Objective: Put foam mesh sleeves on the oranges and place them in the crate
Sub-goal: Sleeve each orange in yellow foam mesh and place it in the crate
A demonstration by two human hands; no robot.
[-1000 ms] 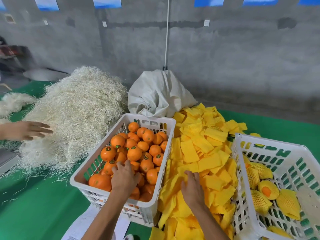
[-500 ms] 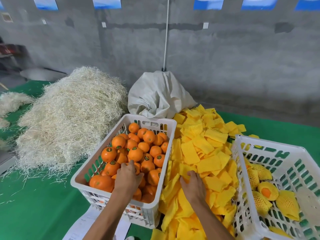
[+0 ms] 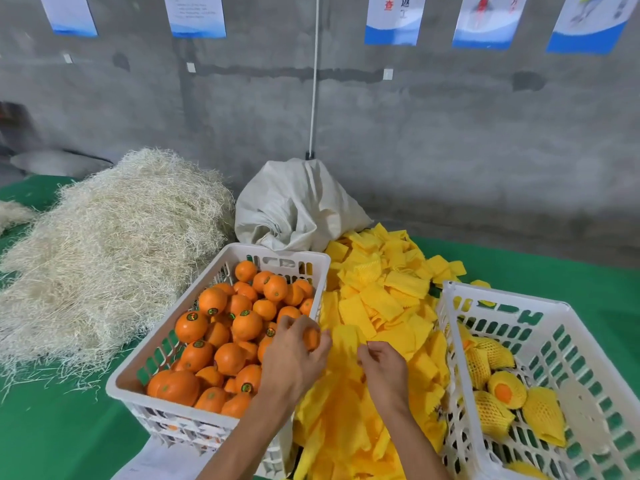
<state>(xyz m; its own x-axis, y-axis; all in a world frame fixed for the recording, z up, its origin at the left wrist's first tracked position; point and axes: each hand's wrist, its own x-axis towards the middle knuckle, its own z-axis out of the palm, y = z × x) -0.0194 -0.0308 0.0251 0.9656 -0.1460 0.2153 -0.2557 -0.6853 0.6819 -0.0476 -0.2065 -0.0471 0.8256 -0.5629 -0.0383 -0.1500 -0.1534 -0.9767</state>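
A: Since the earlier frame, both hands are lifting away from where they were reaching: the left hand (image 3: 294, 358) is coming up out of the crate of oranges (image 3: 221, 334), and the right hand (image 3: 382, 370) is rising off the yellow pile.

B: What is each one gripping?

A: The left hand is curling around one orange (image 3: 311, 338), just above the crate's right rim at the centre of the frame. The right hand is pinching the edge of a foam mesh sleeve (image 3: 346, 344), which is hanging between the two hands, touching or nearly touching the orange.

B: And around them?

A: Under the hands, the heap of foam sleeves (image 3: 381, 299) is spreading between the two white crates on the green tabletop (image 3: 62, 438). At lower right, the second crate (image 3: 540, 341) is holding several already sleeved oranges (image 3: 505, 389).

B: Farther back?

A: At the left, a mound of pale straw-like packing fibre (image 3: 110, 254) is lying beside the orange crate. Behind the crates a grey sack (image 3: 294, 206) is slumping against the concrete wall (image 3: 450, 133), and posters (image 3: 391, 19) are hanging along the top of the frame.
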